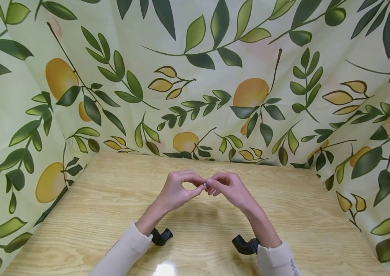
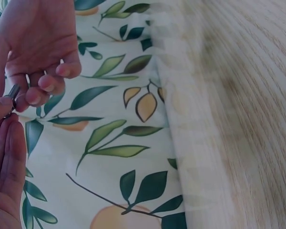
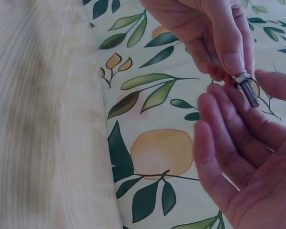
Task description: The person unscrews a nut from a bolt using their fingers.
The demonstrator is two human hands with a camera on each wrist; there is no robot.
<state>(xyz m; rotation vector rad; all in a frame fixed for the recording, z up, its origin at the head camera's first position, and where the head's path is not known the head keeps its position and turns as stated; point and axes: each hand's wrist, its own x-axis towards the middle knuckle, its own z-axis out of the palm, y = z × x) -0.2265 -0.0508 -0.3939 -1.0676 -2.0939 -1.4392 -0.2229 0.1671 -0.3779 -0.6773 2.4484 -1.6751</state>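
Note:
A small metal bolt point(image 3: 251, 95) with a bright hex-shaped end point(image 3: 241, 77) is between the two hands. My left hand point(image 1: 180, 190) pinches it at the hex-shaped end, between thumb and fingertips, and the threaded shank sticks out toward the right palm. My right hand point(image 1: 230, 188) meets it from the other side. In the right wrist view its fingers are loosely bent below the bolt, the index finger close against it, and the thumb point(image 3: 276, 88) stands a little apart. In the left wrist view the bolt point(image 2: 13, 93) shows at the left edge, partly hidden by fingers.
Beneath both hands lies a light wood-grain table point(image 1: 112, 214). Fabric point(image 1: 195, 88) printed with leaves and orange fruit hangs behind the table and along its sides. Black curved mounts point(image 1: 162, 237) sit at both wrists, under the pale sleeves point(image 1: 129, 245).

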